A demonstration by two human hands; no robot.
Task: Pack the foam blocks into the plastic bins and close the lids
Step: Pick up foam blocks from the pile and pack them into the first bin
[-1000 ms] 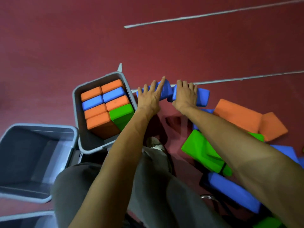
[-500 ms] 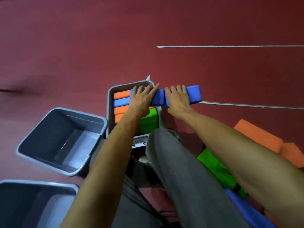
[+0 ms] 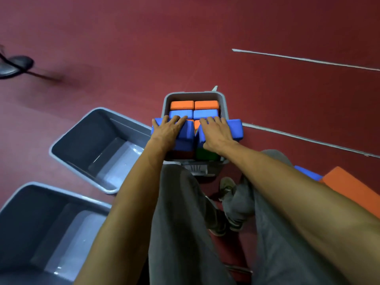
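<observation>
Fingers (image 3: 178,120) of the left hand (image 3: 167,131) lie spread over the top of the first blue block (image 3: 185,138) and bend over its far edge, grasping it. Fingers (image 3: 209,121) of the right hand (image 3: 216,131) grasp the second blue block (image 3: 236,129) the same way. Both thumbs are hidden. The two blocks meet end to end and are held across the near half of the packed bin (image 3: 195,93), their outer ends jutting past its left and right rims.

Inside, two orange blocks (image 3: 182,104) sit side by side against the far wall, with two blue blocks (image 3: 205,113) just in front of them. A green block (image 3: 206,154) shows at the near right corner, under the right wrist.

Just beside the packed bin's left wall stands the middle bin (image 3: 82,140). The near bin (image 3: 30,223) stands closer to the person. A loose orange block (image 3: 349,190) and a loose blue block (image 3: 308,173) lie on the red floor (image 3: 123,48) beyond the right forearm.
</observation>
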